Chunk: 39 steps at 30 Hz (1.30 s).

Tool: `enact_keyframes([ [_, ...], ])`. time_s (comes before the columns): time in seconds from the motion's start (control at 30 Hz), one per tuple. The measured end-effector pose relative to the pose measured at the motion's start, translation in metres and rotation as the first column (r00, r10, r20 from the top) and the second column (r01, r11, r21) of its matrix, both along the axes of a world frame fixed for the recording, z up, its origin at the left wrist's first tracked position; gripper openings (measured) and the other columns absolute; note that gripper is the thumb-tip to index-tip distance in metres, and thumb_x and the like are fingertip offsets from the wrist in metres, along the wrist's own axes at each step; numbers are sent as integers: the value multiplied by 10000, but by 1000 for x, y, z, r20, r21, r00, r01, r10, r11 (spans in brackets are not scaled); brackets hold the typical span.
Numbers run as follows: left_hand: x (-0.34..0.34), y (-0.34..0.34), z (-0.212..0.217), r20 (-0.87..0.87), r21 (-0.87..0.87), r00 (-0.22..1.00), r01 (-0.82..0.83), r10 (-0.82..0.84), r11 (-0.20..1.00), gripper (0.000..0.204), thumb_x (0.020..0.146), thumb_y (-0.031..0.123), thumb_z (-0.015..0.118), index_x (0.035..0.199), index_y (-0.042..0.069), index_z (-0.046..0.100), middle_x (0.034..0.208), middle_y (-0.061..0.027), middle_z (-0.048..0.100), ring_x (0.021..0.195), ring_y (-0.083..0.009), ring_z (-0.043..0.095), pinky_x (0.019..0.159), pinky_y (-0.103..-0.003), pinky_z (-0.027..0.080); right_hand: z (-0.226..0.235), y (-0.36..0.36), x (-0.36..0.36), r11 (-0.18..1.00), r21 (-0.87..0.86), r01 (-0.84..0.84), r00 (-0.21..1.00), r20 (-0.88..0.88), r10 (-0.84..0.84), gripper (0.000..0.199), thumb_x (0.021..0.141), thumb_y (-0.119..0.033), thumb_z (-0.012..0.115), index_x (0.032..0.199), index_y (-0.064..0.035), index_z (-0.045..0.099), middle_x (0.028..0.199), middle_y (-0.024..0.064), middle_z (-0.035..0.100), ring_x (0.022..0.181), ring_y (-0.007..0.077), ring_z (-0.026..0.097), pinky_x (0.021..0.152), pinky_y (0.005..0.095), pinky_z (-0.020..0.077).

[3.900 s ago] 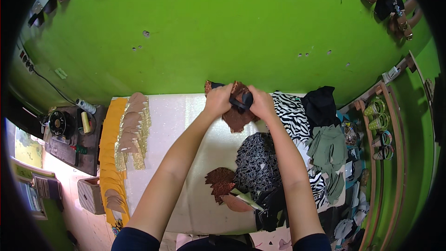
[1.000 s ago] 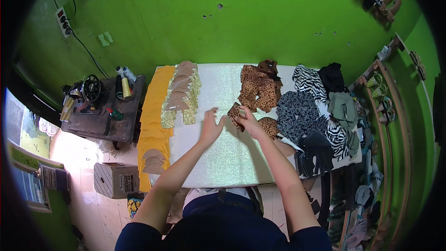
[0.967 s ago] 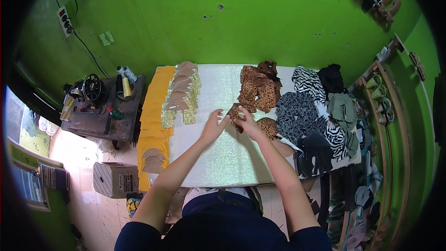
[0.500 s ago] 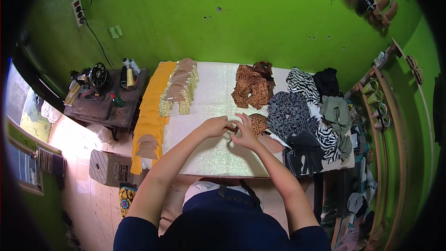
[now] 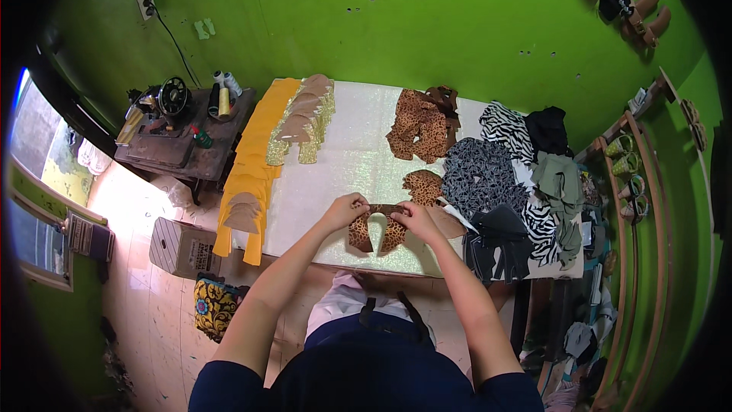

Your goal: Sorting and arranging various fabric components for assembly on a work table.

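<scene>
Near the table's front edge I hold up a leopard-print cut piece (image 5: 360, 236) shaped like an upside-down U, with a dark brown band along its top. My left hand (image 5: 345, 212) pinches the band's left end, and my right hand (image 5: 416, 221) pinches the right end. Both hands are closed, and the two spotted flaps hang down between them. Beyond my right hand lies a rounded leopard-print piece (image 5: 422, 185), with tan pieces (image 5: 445, 221) beside it. A pile of leopard-print pieces (image 5: 418, 126) rests farther back on the table.
Yellow pieces (image 5: 255, 152) and gold glitter pieces with tan ones (image 5: 301, 118) line the table's left side. Black-and-grey patterned (image 5: 484, 175), zebra-print (image 5: 503, 128) and black pieces (image 5: 499, 233) crowd its right. A sewing machine (image 5: 174, 97) stands left; a wooden rack (image 5: 644, 198) stands right.
My hands have moved apart and slightly nearer to me. The leopard-print piece, mostly hidden between my fingers before, now hangs spread out. The view has shifted a little.
</scene>
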<state>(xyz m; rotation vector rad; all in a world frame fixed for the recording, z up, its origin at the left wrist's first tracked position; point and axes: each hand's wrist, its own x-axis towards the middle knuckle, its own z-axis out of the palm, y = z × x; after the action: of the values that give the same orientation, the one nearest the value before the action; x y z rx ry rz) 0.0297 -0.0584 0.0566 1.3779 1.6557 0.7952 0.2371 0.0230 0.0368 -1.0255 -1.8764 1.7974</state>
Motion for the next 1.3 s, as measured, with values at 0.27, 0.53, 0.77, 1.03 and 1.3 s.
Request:
enact_keyframes([
  [0.27,44,-21,-53,-631,182,769,25,98,983,472,848,267,468,1270,76,377,1340,-127,326,1239,-271,307,999,-430,262,-34,-47,-13,448,843,-298,900,404,-161,516,837,-252,494,1272,-13,351,1333,158,339,1243,286,313,1026,462,219],
  [0.53,73,-17,-52,-737,177,676,163,21,971,476,861,283,422,1290,85,367,1412,-126,212,1300,-272,212,1042,-454,183,-25,-44,10,525,834,-170,919,326,-221,410,792,-144,473,1183,-26,453,1216,148,443,1164,293,392,978,448,274],
  [0.77,136,5,-43,-490,374,871,185,24,909,291,776,126,514,1049,27,492,1085,-148,497,966,-309,500,829,-402,397,-20,-22,77,480,870,-112,802,364,-473,389,738,-68,487,1121,-5,475,1102,147,492,1022,308,458,860,407,360],
  [1.03,163,-4,-42,-345,223,938,65,17,973,325,775,161,527,1067,23,494,1051,-162,495,940,-328,516,803,-397,430,-5,-1,84,755,620,-212,641,672,-371,497,645,-175,635,1098,-30,492,1053,136,497,988,304,453,853,399,370],
  [1.3,166,-1,-52,12,76,997,-72,71,995,449,807,247,550,1152,-17,435,1061,-197,508,900,-294,554,784,-359,454,-1,13,94,843,532,-80,826,509,-242,124,735,-161,591,763,-42,610,726,91,628,646,238,598,594,340,460],
])
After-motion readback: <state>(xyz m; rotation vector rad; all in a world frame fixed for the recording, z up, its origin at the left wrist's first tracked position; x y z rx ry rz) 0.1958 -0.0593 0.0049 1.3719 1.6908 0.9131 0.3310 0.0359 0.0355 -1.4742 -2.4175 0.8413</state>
